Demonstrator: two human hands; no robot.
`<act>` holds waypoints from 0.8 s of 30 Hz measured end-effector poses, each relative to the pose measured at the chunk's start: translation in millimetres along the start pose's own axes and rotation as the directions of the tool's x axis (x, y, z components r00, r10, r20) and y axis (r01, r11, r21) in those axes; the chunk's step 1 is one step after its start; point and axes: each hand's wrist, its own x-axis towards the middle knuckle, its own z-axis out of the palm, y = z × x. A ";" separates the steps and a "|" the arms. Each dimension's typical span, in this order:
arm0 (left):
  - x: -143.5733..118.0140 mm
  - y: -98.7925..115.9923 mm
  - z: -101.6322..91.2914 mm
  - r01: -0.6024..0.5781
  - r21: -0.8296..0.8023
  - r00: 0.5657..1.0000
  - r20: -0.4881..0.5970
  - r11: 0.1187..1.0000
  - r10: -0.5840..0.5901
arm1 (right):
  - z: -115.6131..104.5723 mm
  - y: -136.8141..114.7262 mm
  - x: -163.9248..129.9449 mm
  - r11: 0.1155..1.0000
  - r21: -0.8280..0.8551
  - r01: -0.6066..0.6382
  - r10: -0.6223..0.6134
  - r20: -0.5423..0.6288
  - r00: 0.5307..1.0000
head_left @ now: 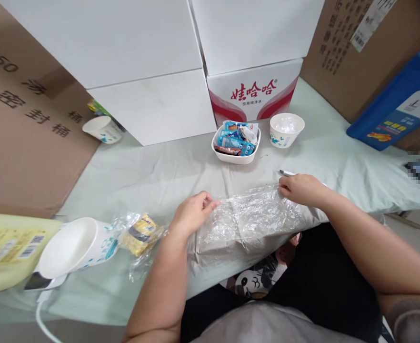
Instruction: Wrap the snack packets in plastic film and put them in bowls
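A crinkled clear plastic bag [247, 214] lies spread along the front edge of the cloth-covered table. My left hand [193, 212] pinches its left upper corner between thumb and fingers. At the opposite corner, my right hand [301, 189] has its fingers closed on the plastic. Just behind the right hand a pen [286, 173] shows in part; the rest is hidden by the hand. Left of my left forearm sits a yellow packet [142, 233] inside clear wrapping. Beyond the bag stands a white bowl [235, 158] filled with several blue snack packets [236, 138].
A paper cup [285, 133] with clear plastic inside stands behind, right of the bowl. White cartons [153, 105] wall off the back. A blue jug [395, 102] is at right. At left are a tilted large paper cup [74, 247], a yellow bottle [10, 247] and a white cable [42, 314].
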 end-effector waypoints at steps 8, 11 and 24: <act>-1.4 -3.2 -0.5 -0.006 0.011 0.999 -0.036 1.000 0.007 | 2.5 3.2 1.7 0.999 0.047 -0.010 0.009 0.018 1.000; -0.6 -5.9 -0.4 0.010 -0.025 0.997 -0.072 1.000 -0.012 | 1.6 4.0 1.6 0.999 0.052 -0.003 0.002 0.026 1.000; 0.4 -0.8 -1.5 0.061 0.109 0.998 -0.031 0.992 -0.058 | -4.6 8.5 -1.1 1.000 0.004 -0.023 0.022 0.101 0.995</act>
